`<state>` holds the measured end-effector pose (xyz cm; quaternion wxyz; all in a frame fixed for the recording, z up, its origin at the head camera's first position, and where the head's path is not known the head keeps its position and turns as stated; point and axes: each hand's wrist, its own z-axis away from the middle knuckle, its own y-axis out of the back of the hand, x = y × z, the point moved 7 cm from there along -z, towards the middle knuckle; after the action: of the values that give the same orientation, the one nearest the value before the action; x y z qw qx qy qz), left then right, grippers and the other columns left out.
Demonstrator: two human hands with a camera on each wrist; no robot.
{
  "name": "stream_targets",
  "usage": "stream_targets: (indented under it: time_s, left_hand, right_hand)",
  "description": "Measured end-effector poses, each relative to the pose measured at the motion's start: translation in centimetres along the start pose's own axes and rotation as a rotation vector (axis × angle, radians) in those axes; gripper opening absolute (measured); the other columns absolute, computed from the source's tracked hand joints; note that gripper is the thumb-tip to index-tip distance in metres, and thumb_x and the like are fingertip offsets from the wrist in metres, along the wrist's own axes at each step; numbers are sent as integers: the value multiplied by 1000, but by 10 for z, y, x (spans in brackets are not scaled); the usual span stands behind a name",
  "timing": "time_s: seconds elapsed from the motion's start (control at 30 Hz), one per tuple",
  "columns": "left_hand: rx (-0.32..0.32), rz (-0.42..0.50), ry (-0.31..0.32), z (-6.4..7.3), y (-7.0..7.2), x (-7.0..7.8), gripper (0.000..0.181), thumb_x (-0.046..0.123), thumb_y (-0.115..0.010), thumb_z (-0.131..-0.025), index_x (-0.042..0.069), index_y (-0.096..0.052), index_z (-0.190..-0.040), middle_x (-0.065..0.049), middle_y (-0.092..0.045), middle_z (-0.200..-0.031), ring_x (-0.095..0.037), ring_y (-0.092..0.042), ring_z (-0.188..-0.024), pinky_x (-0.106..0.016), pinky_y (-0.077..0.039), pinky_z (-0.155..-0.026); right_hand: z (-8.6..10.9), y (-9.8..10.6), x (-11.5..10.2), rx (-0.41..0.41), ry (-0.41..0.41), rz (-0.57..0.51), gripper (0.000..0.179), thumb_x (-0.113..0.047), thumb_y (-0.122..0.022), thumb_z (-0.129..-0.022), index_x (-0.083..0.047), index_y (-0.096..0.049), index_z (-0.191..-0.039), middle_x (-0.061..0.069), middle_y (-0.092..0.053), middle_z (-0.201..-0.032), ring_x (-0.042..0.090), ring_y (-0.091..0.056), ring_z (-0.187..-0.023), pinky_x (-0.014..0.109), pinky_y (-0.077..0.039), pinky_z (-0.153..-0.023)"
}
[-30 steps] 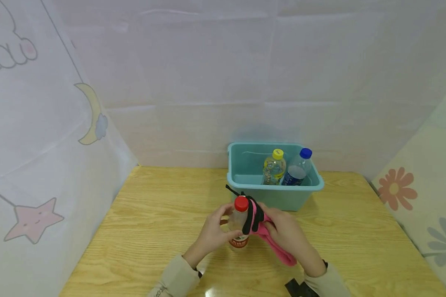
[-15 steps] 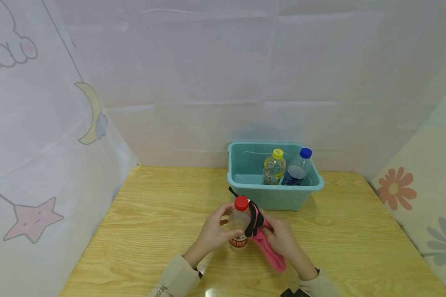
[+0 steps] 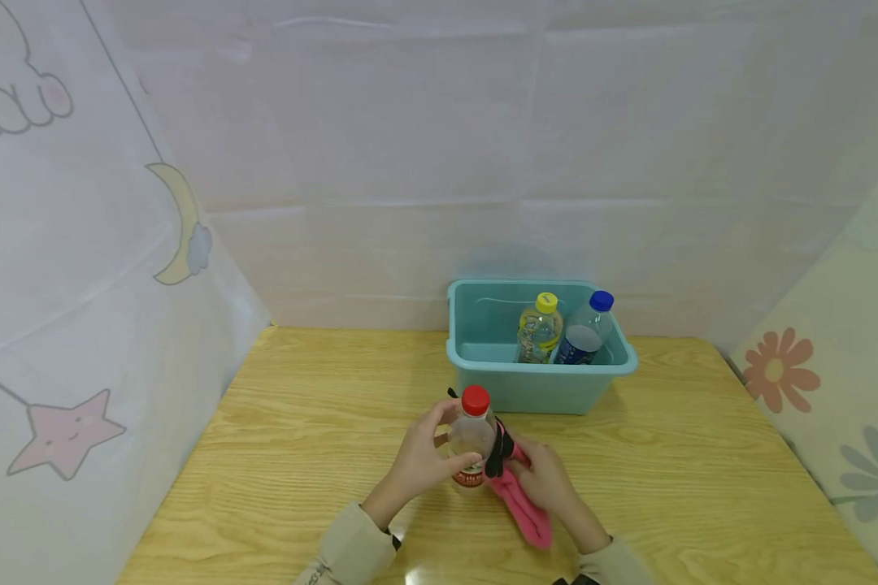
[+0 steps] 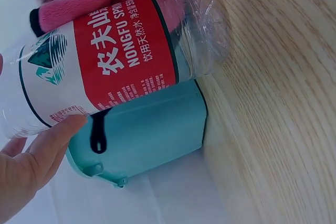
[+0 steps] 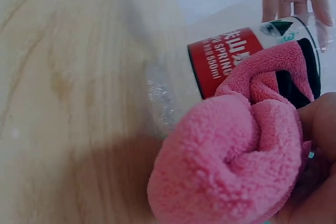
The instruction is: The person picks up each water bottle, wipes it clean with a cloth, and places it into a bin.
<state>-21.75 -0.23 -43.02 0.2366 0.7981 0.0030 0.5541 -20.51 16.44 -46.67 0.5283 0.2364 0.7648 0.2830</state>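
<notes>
A clear plastic water bottle (image 3: 474, 439) with a red cap stands upright on the wooden table. My left hand (image 3: 423, 457) holds it from the left, its thumb across the front near the red and white label. On the bottle's right side, my right hand (image 3: 551, 485) grips a folded pink towel (image 3: 519, 510) with black edging and presses it to the bottle. In the right wrist view the fluffy towel (image 5: 220, 161) covers part of the label. A black loop (image 4: 98, 132) sticks out behind the bottle in the left wrist view.
Behind the hands a light blue bin (image 3: 534, 392) stands near the back wall. Inside its right half are a yellow-capped bottle (image 3: 538, 335) and a blue-capped bottle (image 3: 584, 335). Printed fabric sheets hang around the table (image 3: 322, 398).
My right hand has moved down and to the left with the towel, lower along the bottle's side. The left hand and the bottle have stayed almost in place.
</notes>
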Motion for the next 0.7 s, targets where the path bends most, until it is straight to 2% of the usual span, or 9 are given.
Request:
stream_targets:
  time_s: [0.07, 0.23, 0.37, 0.53, 0.6, 0.7]
  left_hand:
    - [-2, 1, 9, 0, 0, 0, 64, 23, -78, -73, 14, -46, -128, -5, -54, -121, -23, -51, -110, -38, -51, -81]
    - [1, -3, 23, 1, -1, 0, 64, 24, -77, -74, 14, -45, -128, -7, -53, -120, -23, -50, -111, -40, -50, -82]
    - [16, -40, -5, -1, -2, 0, 62, 32, -75, -75, 14, -46, -127, -3, -54, -120, -22, -51, -110, -38, -51, -80]
    - [29, -68, -47, -2, -2, 2, 58, 34, -71, -78, 13, -46, -126, -3, -54, -120, -23, -52, -109, -39, -51, -78]
    - [21, -55, -45, -2, -3, 2, 57, 34, -71, -79, 13, -46, -126, -3, -54, -121, -23, -52, -109, -40, -51, -79]
    - [9, -45, -40, -2, -3, 3, 58, 33, -71, -79, 13, -46, -127, -3, -54, -122, -22, -51, -110, -40, -51, -80]
  right_hand:
    - [1, -4, 3, -12, -11, -3, 42, 8, -65, -75, 0, -61, -116, 8, -65, -77, 6, -41, -55, 22, -37, -53]
    - [3, -10, 7, -19, -31, 18, 43, 8, -65, -74, 2, -60, -117, 12, -67, -87, 8, -50, -63, 25, -43, -56]
    - [4, -15, 11, -42, -59, 38, 43, 6, -65, -75, 2, -59, -118, 11, -67, -83, 8, -47, -60, 25, -43, -55]
    - [5, -11, 11, -52, -65, 22, 43, 5, -66, -76, 0, -59, -118, 13, -67, -92, 20, -61, -77, 35, -51, -67]
    - [6, -6, 12, -51, -78, 4, 43, 5, -66, -77, -1, -60, -119, 13, -66, -98, 26, -62, -87, 40, -51, -74]
    - [7, 3, 13, -40, -92, -25, 42, 6, -66, -77, -3, -61, -118, 12, -66, -100, 27, -62, -93, 42, -50, -79]
